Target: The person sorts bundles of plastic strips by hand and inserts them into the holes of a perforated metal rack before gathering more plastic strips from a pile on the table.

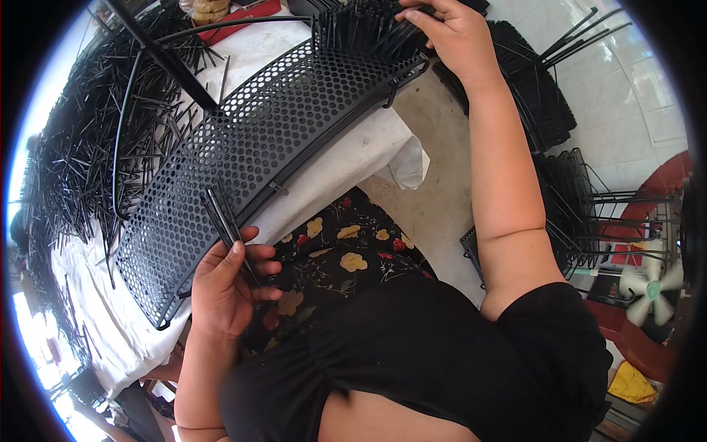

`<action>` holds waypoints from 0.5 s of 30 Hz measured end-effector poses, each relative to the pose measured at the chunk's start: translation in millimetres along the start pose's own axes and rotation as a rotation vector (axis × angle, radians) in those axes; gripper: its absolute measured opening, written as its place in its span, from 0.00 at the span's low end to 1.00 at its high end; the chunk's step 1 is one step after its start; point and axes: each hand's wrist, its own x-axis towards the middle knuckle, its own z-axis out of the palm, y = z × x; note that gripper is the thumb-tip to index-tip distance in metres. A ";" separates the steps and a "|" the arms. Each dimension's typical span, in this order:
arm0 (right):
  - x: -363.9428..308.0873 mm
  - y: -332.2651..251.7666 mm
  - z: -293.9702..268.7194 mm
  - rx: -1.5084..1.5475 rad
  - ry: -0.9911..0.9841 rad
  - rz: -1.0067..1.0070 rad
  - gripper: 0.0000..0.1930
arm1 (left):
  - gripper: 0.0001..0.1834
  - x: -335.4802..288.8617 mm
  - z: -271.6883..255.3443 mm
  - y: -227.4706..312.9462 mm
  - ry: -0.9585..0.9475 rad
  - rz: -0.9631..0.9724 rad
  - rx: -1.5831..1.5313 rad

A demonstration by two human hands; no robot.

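Note:
A long curved black perforated metal panel (258,136) lies slantwise in front of me, its round holes bare along most of its length. Dense upright black strips (357,33) fill its far right end. My left hand (221,295) is closed on a few thin black strips (222,214), pinched between thumb and forefinger over the panel's near edge, with the other fingers loosely curled. My right hand (462,44) reaches to the far end, beside the tuft of strips, thumb and fingers drawn together. What lies between those fingertips, if anything, I cannot make out.
A large heap of loose black strips (81,140) lies left on white cloth (375,147). A thick black rod (166,59) rises from the panel. Dark bristly pieces (541,96) and wire frames (582,199) stand at right, near a fan (651,293).

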 end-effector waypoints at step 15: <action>-0.8 2.5 15.9 -0.084 0.083 -0.158 0.10 | 0.14 3.2 -0.4 0.4 0.061 -0.026 0.075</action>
